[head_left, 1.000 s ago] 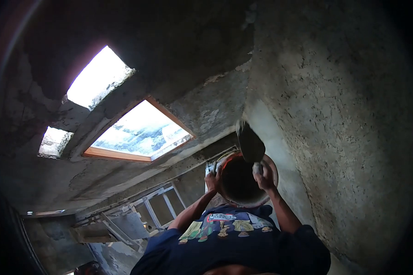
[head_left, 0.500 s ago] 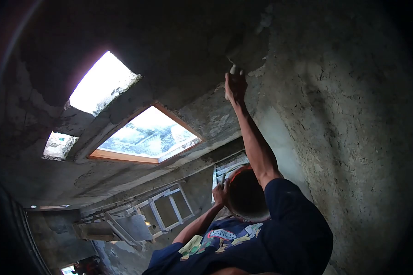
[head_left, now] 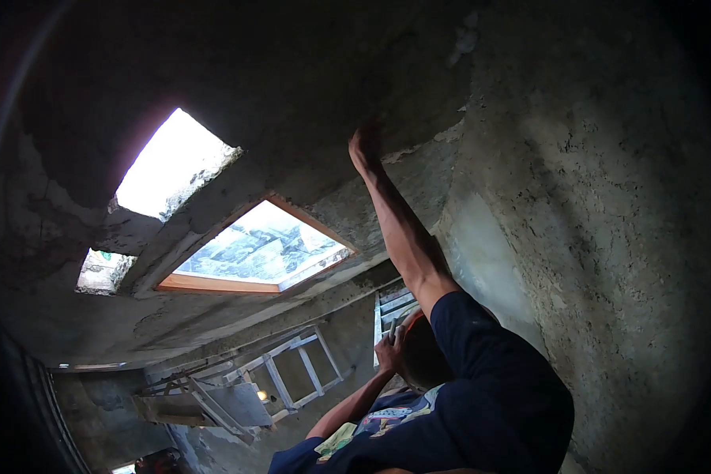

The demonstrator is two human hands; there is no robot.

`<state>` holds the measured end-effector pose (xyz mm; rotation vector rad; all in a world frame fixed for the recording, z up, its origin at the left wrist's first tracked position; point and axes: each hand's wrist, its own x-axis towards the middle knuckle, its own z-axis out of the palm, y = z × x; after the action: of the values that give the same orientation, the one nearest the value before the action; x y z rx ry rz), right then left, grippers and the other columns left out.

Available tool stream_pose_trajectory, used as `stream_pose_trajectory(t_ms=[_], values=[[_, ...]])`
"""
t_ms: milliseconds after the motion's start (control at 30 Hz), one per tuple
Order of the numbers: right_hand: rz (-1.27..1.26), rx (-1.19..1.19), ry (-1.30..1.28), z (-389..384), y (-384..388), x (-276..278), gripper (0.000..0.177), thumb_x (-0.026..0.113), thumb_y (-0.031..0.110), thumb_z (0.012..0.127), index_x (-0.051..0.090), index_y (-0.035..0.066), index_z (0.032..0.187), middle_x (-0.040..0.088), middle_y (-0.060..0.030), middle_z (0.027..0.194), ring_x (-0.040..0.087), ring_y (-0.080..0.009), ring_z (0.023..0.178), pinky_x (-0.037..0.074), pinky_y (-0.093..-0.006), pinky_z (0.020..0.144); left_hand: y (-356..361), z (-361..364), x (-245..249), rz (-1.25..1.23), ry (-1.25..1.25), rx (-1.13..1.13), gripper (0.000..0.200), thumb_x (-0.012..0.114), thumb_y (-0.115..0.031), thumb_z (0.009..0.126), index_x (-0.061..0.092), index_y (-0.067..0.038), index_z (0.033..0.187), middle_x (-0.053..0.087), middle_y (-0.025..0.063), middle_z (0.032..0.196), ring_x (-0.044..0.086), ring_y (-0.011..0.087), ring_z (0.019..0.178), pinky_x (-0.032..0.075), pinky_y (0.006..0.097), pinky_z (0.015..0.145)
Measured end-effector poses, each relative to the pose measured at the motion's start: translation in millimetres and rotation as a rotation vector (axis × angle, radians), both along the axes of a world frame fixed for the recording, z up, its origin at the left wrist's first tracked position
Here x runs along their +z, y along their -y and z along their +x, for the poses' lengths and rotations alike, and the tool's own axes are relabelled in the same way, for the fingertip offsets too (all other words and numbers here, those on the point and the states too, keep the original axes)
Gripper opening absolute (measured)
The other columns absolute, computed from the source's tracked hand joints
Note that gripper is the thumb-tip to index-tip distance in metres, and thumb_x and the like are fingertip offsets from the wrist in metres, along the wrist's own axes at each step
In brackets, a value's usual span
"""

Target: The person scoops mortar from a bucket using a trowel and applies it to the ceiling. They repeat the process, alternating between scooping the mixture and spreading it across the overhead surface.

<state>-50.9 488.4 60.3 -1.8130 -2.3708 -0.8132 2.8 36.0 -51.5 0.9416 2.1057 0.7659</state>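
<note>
My right hand [head_left: 367, 148] is raised at the end of an outstretched arm, close to the dark plastered wall [head_left: 308, 103]. It is smeared by motion and shadow; the trowel that showed in its grip a moment earlier is hidden now. Lower down, the fingers of my left hand [head_left: 388, 351] are closed on the edge of a dark round bucket [head_left: 425, 357] with a reddish rim, held near my chest. A short greyish piece [head_left: 393, 329] stands up by those fingers. My right upper arm and sleeve cover part of the bucket.
A wood-framed window [head_left: 261, 245] lies left of my raised arm, with a bright opening [head_left: 174, 170] and a smaller opening [head_left: 103, 271] beyond it. Rough wall [head_left: 600, 221] rises at the right. A wooden ladder-like frame [head_left: 292, 371] and a board [head_left: 241, 404] are in the background.
My right hand has swept left along the wall, and its tool has gone out of sight. My left hand and the bucket have shifted slightly lower as the view moved.
</note>
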Motion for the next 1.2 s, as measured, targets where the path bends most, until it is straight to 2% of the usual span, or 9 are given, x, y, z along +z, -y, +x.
stream_pose_trajectory(t_ms=[200, 300, 433, 567, 733, 967, 1067, 1133, 1200], values=[[0.069, 0.053, -1.040, 7, 27, -30, 0.062, 0.058, 0.018, 0.082, 0.028, -0.007, 0.131, 0.046, -0.0307, 0.116, 0.051, -0.0401, 0.103, 0.043, -0.0400, 0.088, 0, -2, -3, -0.004, -0.004, -0.010, 0.056, 0.057, -0.049, 0.082, 0.058, 0.006, 0.072, 0.051, 0.0227, 0.056, 0.049, 0.0292, 0.048, 0.040, 0.0413, 0.051], [-0.051, -0.011, -1.418, 29, 49, -18, 0.060, 0.065, 0.017, 0.076, 0.036, -0.007, 0.123, 0.049, -0.0294, 0.111, 0.052, -0.0413, 0.100, 0.044, -0.0430, 0.084, 0, -1, -7, 0.023, 0.008, 0.015, 0.055, 0.057, -0.047, 0.083, 0.058, 0.006, 0.072, 0.050, 0.0231, 0.056, 0.048, 0.0289, 0.047, 0.039, 0.0413, 0.051], [0.249, 0.126, -1.433, 54, 44, 7, 0.048, 0.061, 0.015, 0.079, 0.040, -0.006, 0.117, 0.052, -0.0281, 0.107, 0.054, -0.0410, 0.099, 0.046, -0.0433, 0.080, -1, -3, -6, 0.011, 0.013, 0.006, 0.053, 0.057, -0.047, 0.083, 0.058, 0.005, 0.072, 0.050, 0.0239, 0.056, 0.050, 0.0305, 0.048, 0.039, 0.0416, 0.050], [0.190, 0.246, -1.407, 64, -2, 37, 0.046, 0.054, 0.012, 0.084, 0.039, -0.007, 0.123, 0.051, -0.0265, 0.113, 0.053, -0.0396, 0.102, 0.044, -0.0424, 0.085, -1, -2, 2, 0.007, 0.027, -0.014, 0.051, 0.058, -0.046, 0.082, 0.059, 0.004, 0.075, 0.052, 0.0245, 0.058, 0.053, 0.0321, 0.049, 0.040, 0.0421, 0.050], [0.015, 0.109, -1.635, 70, -24, 10, 0.056, 0.056, 0.016, 0.081, 0.033, -0.005, 0.127, 0.055, -0.0291, 0.107, 0.055, -0.0418, 0.098, 0.048, -0.0454, 0.079, 0, -6, -15, -0.023, -0.014, -0.028, 0.049, 0.057, -0.046, 0.083, 0.060, 0.003, 0.077, 0.054, 0.0248, 0.062, 0.056, 0.0322, 0.053, 0.042, 0.0416, 0.053], [-0.242, -0.205, -1.522, 89, -2, -51, 0.063, 0.053, 0.014, 0.077, 0.027, -0.006, 0.132, 0.052, -0.0314, 0.111, 0.054, -0.0422, 0.100, 0.045, -0.0449, 0.085, -8, -3, 12, -0.026, 0.021, -0.012, 0.048, 0.056, -0.046, 0.084, 0.062, 0.002, 0.082, 0.056, 0.0258, 0.065, 0.060, 0.0371, 0.062, 0.043, 0.0419, 0.057], [-0.134, -0.151, -1.552, 95, 0, -42, 0.057, 0.058, 0.023, 0.078, 0.036, 0.001, 0.126, 0.055, -0.0292, 0.107, 0.055, -0.0398, 0.098, 0.047, -0.0448, 0.079, -5, -1, 7, -0.015, 0.008, -0.018, 0.047, 0.056, -0.046, 0.084, 0.062, 0.001, 0.083, 0.056, 0.0251, 0.065, 0.059, 0.0366, 0.061, 0.043, 0.0422, 0.057], [0.172, 0.181, -1.491, 93, -13, -26, 0.052, 0.058, 0.021, 0.080, 0.038, 0.001, 0.123, 0.056, -0.0283, 0.104, 0.056, -0.0399, 0.097, 0.047, -0.0445, 0.076, -4, -2, 7, 0.003, 0.012, -0.008, 0.049, 0.057, -0.046, 0.084, 0.061, 0.003, 0.078, 0.052, 0.0195, 0.058, 0.048, 0.0157, 0.054, 0.041, 0.0373, 0.054], [0.173, 0.214, -1.392, 89, -22, 7, 0.051, 0.059, 0.020, 0.080, 0.039, 0.000, 0.123, 0.056, -0.0280, 0.102, 0.056, -0.0402, 0.097, 0.047, -0.0440, 0.075, -2, -5, -1, -0.054, 0.026, -0.014, 0.049, 0.056, -0.046, 0.084, 0.062, 0.002, 0.079, 0.054, 0.0221, 0.061, 0.053, 0.0259, 0.056, 0.041, 0.0403, 0.055]])
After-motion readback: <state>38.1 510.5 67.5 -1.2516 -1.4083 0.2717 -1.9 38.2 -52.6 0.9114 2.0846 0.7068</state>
